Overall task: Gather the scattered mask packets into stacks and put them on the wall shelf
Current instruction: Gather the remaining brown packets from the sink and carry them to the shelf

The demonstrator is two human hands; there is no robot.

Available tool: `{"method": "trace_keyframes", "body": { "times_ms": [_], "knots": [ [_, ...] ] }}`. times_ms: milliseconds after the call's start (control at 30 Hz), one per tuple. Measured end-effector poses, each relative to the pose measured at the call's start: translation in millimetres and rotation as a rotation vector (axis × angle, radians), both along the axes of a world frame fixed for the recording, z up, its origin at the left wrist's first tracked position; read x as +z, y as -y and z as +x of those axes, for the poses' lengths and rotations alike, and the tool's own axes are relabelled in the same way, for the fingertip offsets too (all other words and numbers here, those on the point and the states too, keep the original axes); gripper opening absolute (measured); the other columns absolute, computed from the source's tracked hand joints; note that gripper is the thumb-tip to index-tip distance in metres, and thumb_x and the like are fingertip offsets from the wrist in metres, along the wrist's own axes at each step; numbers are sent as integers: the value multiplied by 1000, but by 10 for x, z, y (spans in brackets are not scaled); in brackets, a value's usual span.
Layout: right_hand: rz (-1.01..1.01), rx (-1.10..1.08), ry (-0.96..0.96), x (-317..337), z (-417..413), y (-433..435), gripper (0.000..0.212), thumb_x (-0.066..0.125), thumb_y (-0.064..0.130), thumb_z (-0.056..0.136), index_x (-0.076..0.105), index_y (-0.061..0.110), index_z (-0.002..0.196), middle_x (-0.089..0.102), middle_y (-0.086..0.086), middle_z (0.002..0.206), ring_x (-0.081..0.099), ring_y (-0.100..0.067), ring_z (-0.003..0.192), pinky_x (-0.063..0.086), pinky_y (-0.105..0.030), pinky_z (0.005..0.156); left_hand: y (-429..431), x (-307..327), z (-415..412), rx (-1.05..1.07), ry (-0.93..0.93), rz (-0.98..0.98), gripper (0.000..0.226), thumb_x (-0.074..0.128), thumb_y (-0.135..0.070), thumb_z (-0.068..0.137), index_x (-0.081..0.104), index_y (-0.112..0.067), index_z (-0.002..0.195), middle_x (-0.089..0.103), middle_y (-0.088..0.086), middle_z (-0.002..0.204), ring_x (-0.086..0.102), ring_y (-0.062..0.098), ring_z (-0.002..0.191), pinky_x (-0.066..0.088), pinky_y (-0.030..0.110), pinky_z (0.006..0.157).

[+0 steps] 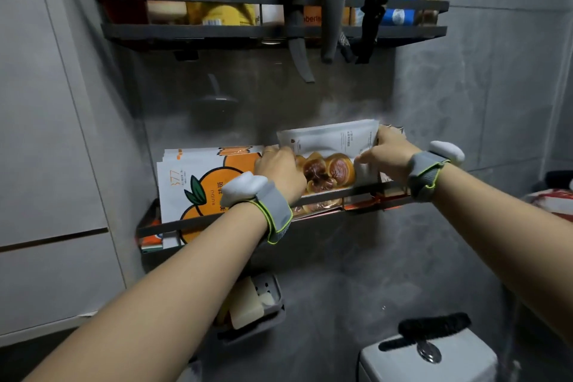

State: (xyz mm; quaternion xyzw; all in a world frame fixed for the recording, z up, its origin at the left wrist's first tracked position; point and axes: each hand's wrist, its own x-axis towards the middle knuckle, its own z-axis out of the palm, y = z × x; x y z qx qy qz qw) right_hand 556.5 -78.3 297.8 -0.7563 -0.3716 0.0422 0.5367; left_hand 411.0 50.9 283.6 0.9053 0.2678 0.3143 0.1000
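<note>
A stack of white mask packets [328, 141], printed with brown mushrooms, is standing on edge inside the lower wall shelf [186, 226], behind its front rail [359, 192]. The left hand [279, 170] and right hand [386, 152] are each pinching one end in a closed grip, probably to square the stack. Just left, orange-fruit packets [198, 183] are leaning upright, reading "RUIDU" and "377".

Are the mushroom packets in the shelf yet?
In. The mushroom packets stand upright behind the shelf rail, held by the left hand and right hand.
</note>
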Motion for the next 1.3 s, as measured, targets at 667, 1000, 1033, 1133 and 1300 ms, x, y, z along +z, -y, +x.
{"method": "trace_keyframes", "body": {
  "times_ms": [667,1000,1033,1133,1300],
  "knots": [
    [-217,-279,362,-357,-22,-8,49,68,15,71,47,10,115,64,-10,109,61,-29,97,52,-44,86,132,-241,-43,21,48,175,30,50,0,83,52,-2,113,13,11,154,53,36,108,40,32,74],
    [-21,-265,543,-571,-575,18,54,64,13,81,47,9,132,49,-12,133,43,-25,127,34,-31,105,119,-410,-379,-124,125,146,33,49,1,85,49,-8,116,14,9,155,50,37,115,50,40,83],
    [10,-238,544,-605,-678,-11,49,64,12,81,51,9,128,52,-11,129,45,-24,124,37,-31,104,113,-440,-441,-133,126,139,33,48,0,85,49,-9,117,15,9,155,50,38,114,49,41,83],
    [59,-150,567,-717,-1066,-163,37,67,9,79,59,5,115,60,-11,116,50,-25,116,38,-26,95,63,-540,-701,-130,140,96,31,51,-7,88,49,-11,119,17,8,153,47,35,119,48,41,88],
    [83,-16,492,-948,-1716,-480,32,70,14,80,61,7,110,61,-10,110,55,-21,109,40,-22,91,-108,-715,-1270,-146,153,45,31,53,-14,89,51,-10,119,21,7,152,44,32,126,42,38,98]
  ]
}}
